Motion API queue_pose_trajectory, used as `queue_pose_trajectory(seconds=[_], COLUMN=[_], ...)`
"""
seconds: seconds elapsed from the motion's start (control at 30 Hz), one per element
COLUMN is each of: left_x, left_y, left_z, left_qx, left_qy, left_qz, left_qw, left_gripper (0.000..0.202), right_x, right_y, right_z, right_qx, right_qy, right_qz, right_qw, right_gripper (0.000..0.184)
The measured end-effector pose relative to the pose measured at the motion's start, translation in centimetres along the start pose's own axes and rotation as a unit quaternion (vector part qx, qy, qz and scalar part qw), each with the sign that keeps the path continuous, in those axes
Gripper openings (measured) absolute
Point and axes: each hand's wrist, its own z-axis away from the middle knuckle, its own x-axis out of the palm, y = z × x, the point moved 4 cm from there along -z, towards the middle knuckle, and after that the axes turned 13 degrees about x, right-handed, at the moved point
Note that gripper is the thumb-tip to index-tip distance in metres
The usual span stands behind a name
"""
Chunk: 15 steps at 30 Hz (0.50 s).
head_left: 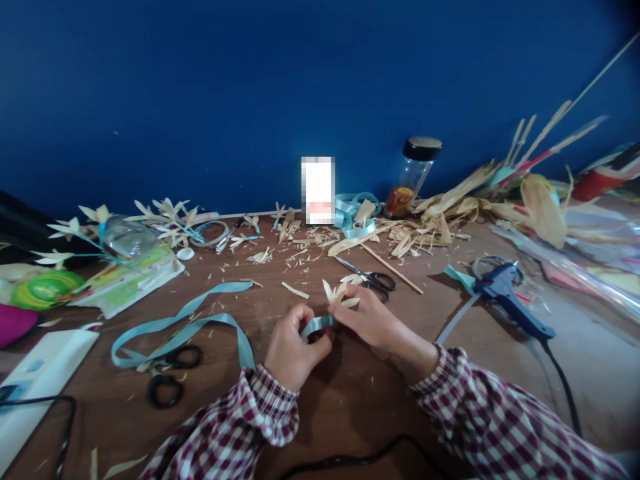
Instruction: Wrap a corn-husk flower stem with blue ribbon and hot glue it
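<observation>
In the head view, we look down on our two hands, held close together above the brown worktop. Our left hand is curled, its thumb and fingers closed on a band of light-blue satin ribbon that bows across towards the other hand. Our right hand is pinched nearly closed, thumb against fingers, on a pale husk flower. The flower sits right at those fingertips, petals fanning up and to the side, while its base lies just beyond the left fingers and above the ribbon. The fingers cover that base, so we cannot quite tell whether the ribbon touches it.

A longer loop of blue ribbon lies to our left, running down to the left wrist beside black-handled scissors. Just beyond the right hand we see a second pair of scissors and a thin stick; a blue glue gun rests farther right. Towards the wall are scattered husk scraps, a black-lidded jar and a bright, blurred-out screen, with several more husk flowers at the far left.
</observation>
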Motion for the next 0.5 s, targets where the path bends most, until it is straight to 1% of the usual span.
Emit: queue_pose_trajectory(seconds=[0.2, 0.3, 0.5], left_x=[-0.24, -0.24, -0.29], left_y=[0.09, 0.03, -0.1], left_z=[0.03, 0.04, -0.06], left_qx=[-0.008, -0.012, -0.019], left_qy=[0.01, 0.012, 0.021], left_qz=[-0.006, 0.017, 0.062], left_qw=[1.0, 1.0, 0.998], left_gripper=[0.027, 0.027, 0.024], right_x=[0.11, 0.13, 0.16], right_y=[0.56, 0.48, 0.23], right_z=[-0.15, -0.15, -0.09], right_qx=[0.02, 0.018, 0.02], right_qy=[-0.012, -0.022, -0.02], right_qz=[-0.041, -0.043, -0.044], right_qw=[0.999, 0.999, 0.999], right_gripper=[0.009, 0.011, 0.012])
